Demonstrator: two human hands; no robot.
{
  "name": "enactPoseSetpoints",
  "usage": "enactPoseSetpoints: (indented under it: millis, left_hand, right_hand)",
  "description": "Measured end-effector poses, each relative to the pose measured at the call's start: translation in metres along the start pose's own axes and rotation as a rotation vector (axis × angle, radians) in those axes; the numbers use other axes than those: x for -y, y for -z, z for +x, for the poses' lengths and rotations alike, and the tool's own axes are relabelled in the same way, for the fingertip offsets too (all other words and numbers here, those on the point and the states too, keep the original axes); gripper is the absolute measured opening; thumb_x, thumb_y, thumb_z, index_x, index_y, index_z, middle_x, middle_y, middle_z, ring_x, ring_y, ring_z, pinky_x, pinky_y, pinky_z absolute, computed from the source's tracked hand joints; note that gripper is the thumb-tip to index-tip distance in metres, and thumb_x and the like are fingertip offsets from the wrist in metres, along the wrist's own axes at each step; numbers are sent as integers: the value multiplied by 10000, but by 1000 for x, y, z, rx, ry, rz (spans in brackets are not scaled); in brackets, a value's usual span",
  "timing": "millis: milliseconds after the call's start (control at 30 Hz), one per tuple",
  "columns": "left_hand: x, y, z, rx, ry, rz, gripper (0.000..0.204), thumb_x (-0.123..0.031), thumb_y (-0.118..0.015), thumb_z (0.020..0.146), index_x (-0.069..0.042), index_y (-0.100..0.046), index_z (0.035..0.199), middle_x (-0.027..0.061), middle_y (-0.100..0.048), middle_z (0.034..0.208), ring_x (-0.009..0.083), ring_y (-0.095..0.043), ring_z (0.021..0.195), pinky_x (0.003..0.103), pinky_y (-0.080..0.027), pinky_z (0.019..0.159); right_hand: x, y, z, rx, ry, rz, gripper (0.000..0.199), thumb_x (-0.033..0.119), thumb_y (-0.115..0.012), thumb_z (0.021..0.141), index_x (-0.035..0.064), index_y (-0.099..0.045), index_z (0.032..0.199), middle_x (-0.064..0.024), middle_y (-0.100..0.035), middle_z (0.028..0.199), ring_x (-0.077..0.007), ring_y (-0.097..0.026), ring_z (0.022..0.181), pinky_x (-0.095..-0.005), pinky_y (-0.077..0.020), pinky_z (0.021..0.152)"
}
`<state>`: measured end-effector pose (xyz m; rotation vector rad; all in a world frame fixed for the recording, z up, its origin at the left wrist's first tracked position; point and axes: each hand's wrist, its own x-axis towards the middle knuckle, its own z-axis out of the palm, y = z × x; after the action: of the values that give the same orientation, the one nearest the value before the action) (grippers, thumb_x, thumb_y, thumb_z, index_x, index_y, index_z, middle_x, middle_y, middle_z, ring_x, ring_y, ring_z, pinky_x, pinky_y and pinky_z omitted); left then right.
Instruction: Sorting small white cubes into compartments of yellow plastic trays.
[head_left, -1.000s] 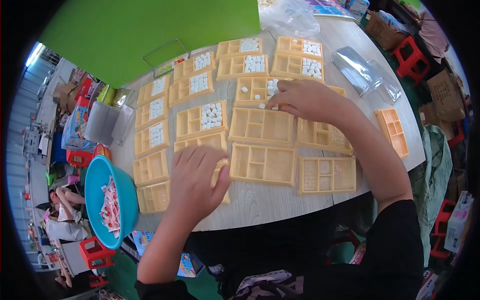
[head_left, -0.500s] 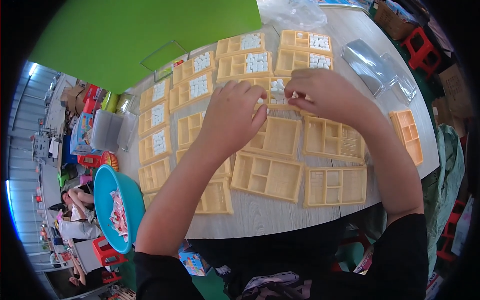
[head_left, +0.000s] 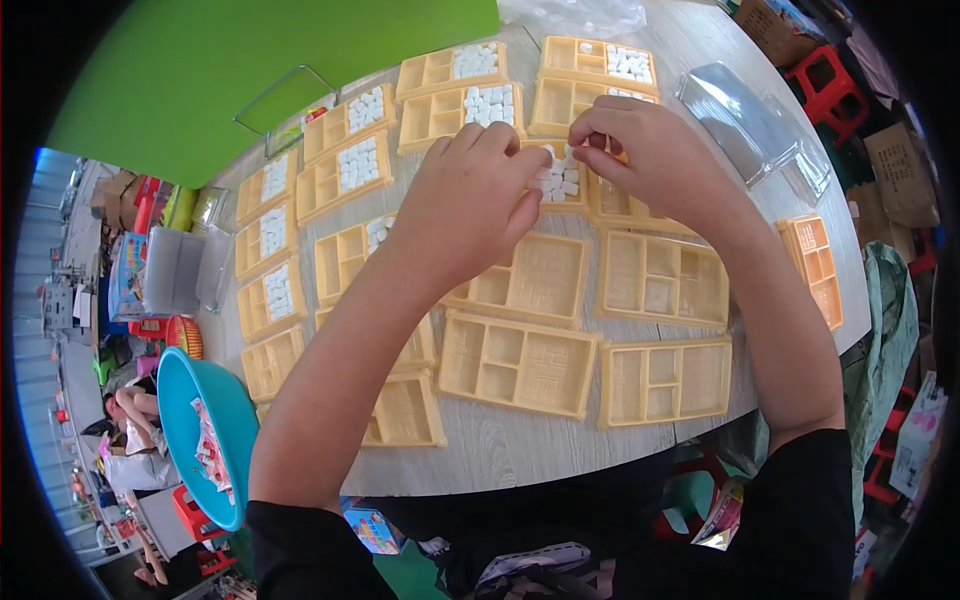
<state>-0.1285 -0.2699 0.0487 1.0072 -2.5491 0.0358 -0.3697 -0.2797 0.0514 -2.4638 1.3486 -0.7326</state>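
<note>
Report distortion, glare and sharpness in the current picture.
Head view: the grey wood-grain tabletop shows bowed edges, and the picture's corners go black; head view: glare whitens patches of the clear rectangular plastic cases; head view: the beige rectangular plastic trays are sharp enough to show their dividers.

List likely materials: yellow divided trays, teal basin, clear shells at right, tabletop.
Yellow divided trays: probably moulded plastic, satin; thin walls, patterned floors.
Teal basin: likely plastic, slightly glossy; smooth, evenly coloured wall.
Clear shells: probably thin transparent plastic, shiny; glare streaks.
Tabletop: wood-look grain, low sheen; laminate or wood, unclear.
</note>
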Motion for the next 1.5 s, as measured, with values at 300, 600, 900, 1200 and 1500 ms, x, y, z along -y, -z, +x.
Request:
enactPoseSetpoints:
  millis: [300, 600, 900, 1200, 1500]
  left_hand:
    - [7, -10, 3, -20, -53, 65, 130, -207, -710, 909, -117, -725, 1001, 48, -635, 940, 242, -622, 965, 411, -490, 860]
    - [10, -11, 2, -60, -18, 69, 177, -238, -717, 914, -112, -714, 1038, 67, -641, 959, 258, -622, 978, 419, -498, 888]
    - [9, -12, 2, -56, -31, 49, 175, -245, -706, 932, -120, -720, 1054, 67, -637, 963, 260, -621, 981, 420, -494, 884]
    - [9, -10, 1, -53, -33, 55, 196, -274, -685, 961, -150, -728, 1107, 65, -634, 1004, 253, -618, 1001, 410, -486, 902]
    - [12, -6, -1, -29, -31, 50, 193, -260, -694, 949, -134, -720, 1093, 64, -647, 1008, 262, -623, 1024, 420, -486, 913]
  right_hand:
    - [-4, -20, 11, -50, 83, -33, 130, 153, -723, 941, 62, -703, 1031, -99, -697, 934, -276, -688, 904, -398, -554, 778]
    - [-1, -18, 6, -82, 97, -26, 131, 144, -718, 946, 61, -702, 1046, -105, -690, 998, -298, -688, 912, -410, -556, 797]
    - [3, -16, 0, -74, 74, -55, 135, 140, -712, 944, 54, -699, 1048, -96, -677, 993, -316, -671, 927, -419, -544, 814]
    - [-1, -11, -2, -23, 136, -116, 144, 122, -708, 943, 40, -677, 1058, -109, -692, 1026, -328, -680, 948, -426, -548, 831]
    - [5, -10, 0, -69, -12, -84, 144, 117, -682, 957, 42, -653, 1076, -120, -707, 976, -342, -686, 886, -435, -550, 792]
